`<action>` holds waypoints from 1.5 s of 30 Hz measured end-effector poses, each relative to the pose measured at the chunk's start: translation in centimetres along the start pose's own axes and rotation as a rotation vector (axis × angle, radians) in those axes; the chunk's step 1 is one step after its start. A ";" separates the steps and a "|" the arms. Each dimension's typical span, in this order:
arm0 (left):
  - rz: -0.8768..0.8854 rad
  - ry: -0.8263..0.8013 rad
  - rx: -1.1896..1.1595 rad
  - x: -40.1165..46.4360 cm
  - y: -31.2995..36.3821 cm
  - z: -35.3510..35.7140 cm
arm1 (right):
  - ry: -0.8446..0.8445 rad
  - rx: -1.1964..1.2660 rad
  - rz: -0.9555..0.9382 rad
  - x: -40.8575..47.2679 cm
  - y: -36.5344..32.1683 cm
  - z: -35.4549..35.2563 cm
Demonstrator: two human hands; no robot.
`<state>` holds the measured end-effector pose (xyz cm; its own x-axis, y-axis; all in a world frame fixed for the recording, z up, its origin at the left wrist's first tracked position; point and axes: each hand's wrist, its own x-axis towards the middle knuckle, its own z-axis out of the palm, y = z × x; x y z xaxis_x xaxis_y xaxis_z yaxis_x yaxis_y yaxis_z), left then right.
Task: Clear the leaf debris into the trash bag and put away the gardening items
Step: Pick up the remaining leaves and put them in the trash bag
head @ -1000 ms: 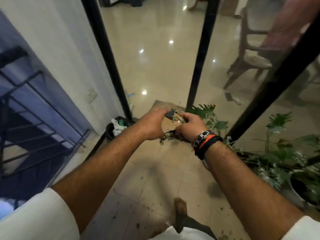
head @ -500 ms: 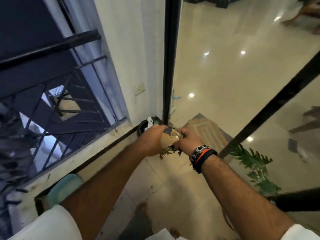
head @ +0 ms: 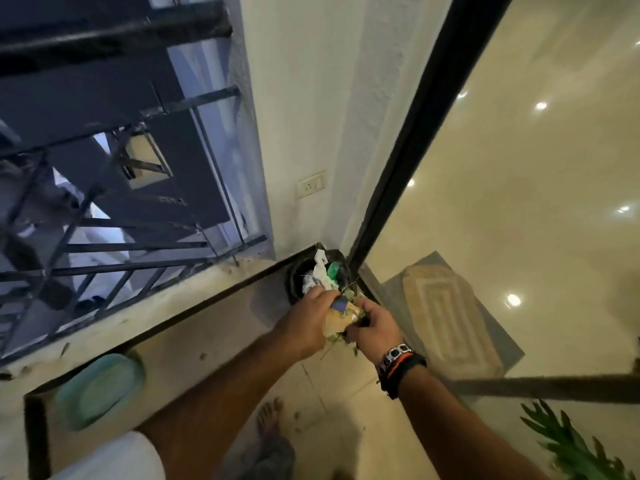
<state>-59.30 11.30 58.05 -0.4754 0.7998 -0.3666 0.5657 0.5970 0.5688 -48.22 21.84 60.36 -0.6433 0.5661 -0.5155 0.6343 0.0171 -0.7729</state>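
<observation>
Brown cardboard (head: pixel 335 323), a folded scrap with a dark blue patch at its upper edge, sits pinched between both hands above the floor (head: pixel 332 403) of a narrow balcony. The left hand (head: pixel 304 323) curls its fingers (head: pixel 323 294) over the top of the scrap, and the right hand (head: pixel 375 329) curls round its other side, so the two hands nearly meet. Green leaf bits (head: pixel 349 299) poke out above and below the cardboard, some trailing down just under the right hand. Whether the leaves lie on the cardboard or are squeezed against it I cannot tell.

Just beyond the hands, in the corner where the wall (head: pixel 304 116) meets the black door frame (head: pixel 412 150), stands the black trash bag (head: pixel 298 271), its mouth open. White crumpled paper (head: pixel 320 275) and a green scrap (head: pixel 333 270) already lie inside it. The cardboard is near the bag's rim, close to its front edge.

The right wrist carries a dark band with orange (head: pixel 401 367). A bare foot (head: pixel 270 415) stands on the tiles below the arms, with small specks of debris scattered near it. A pale green oblong tray (head: pixel 100 389) lies by the low ledge at the left, under the black railing (head: pixel 114 258). A leafy plant (head: pixel 568 445) shows at the lower right, and a mat (head: pixel 446 313) lies on the shiny floor behind the glass.
</observation>
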 end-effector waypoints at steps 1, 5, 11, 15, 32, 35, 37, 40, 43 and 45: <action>-0.007 0.000 -0.004 1.9 -1.1 0.5 | 0.003 0.003 0.002 2.0 0.3 0.4; -0.045 0.026 -0.034 11.8 -7.4 4.9 | -0.001 0.000 0.026 13.7 4.3 2.9; -0.089 0.089 -0.109 25.2 -17.8 15.0 | -0.082 -0.095 0.025 30.8 13.4 7.3; -0.206 0.114 -0.148 32.3 -23.3 20.2 | -0.120 -0.011 0.050 40.3 19.7 10.1; -0.392 0.219 -0.274 35.5 -24.7 17.0 | -0.140 -0.043 0.095 45.2 18.0 8.4; -0.532 0.290 -0.399 33.7 -26.3 18.3 | -0.121 -0.064 0.143 44.6 18.8 7.8; -0.636 0.280 -0.498 31.7 -26.8 19.1 | -0.134 -0.072 0.167 43.7 19.7 7.6; -0.687 0.271 -0.536 27.1 -25.4 19.7 | -0.131 0.011 0.218 41.0 20.6 7.3; -0.733 0.305 -0.459 22.1 -22.3 18.8 | -0.116 0.121 0.258 37.1 20.0 5.8; -0.781 0.350 -0.536 19.4 -19.2 16.4 | -0.104 0.261 0.294 34.0 18.1 4.3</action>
<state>-68.33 16.37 27.91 -0.8031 0.0817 -0.5903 -0.3254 0.7697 0.5492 -60.44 37.91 27.23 -0.4993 0.4295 -0.7525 0.6759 -0.3502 -0.6484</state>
